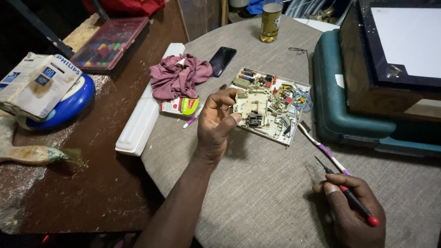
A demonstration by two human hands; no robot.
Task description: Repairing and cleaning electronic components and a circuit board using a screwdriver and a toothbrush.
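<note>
My left hand grips the left edge of an open white electronic board crowded with small coloured components, lying on a round grey cloth-covered table. At the lower right, my right hand holds a thin screwdriver with a red handle, tip pointing up-left, off the board. A purple and white toothbrush lies between the two hands.
A maroon rag, a black phone, a small packet and a long white casing lie left of the board. A teal tool case under a dark box stands to the right. A can stands at the back.
</note>
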